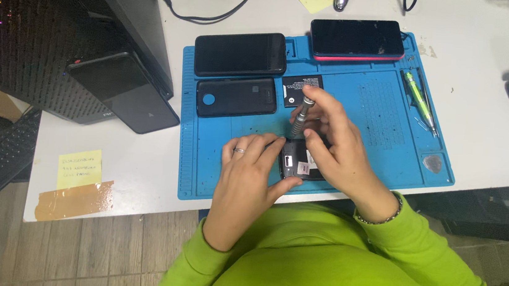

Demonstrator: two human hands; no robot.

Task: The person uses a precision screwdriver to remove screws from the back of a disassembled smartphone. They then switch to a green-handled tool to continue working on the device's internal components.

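**Screwdriver on opened phone, lower centre of mat**

Right hand gripped a silver precision screwdriver, fingers closed around the shaft, tip pointing down into an opened black phone at lower centre of frame. Screwdriver stood nearly upright, tilted slightly toward the top of frame. Left hand lay on the phone's left edge, fingers curled and pressing on it, thumb at the lower edge near the mat's front lip; it steadied the phone rather than lifted it. Ring visible on one left finger, bracelet on right wrist. Exact screw under the tip was hidden by the fingers; cannot tell whether the bit was seated.

Phone sat on a blue repair mat, close to its front border. Above it in the frame: a black back cover with a round hole, a small black battery just beside that cover, a dark phone face up, and a red-edged phone at upper centre right. Green tweezers lay along the mat's right side, a pick lower right.

Judgement for the step: keep the driver vertical over the screw, light downward pressure, left hand pinning the phone flat so it does not slide off the mat lip; loosened screws could roll off that edge.
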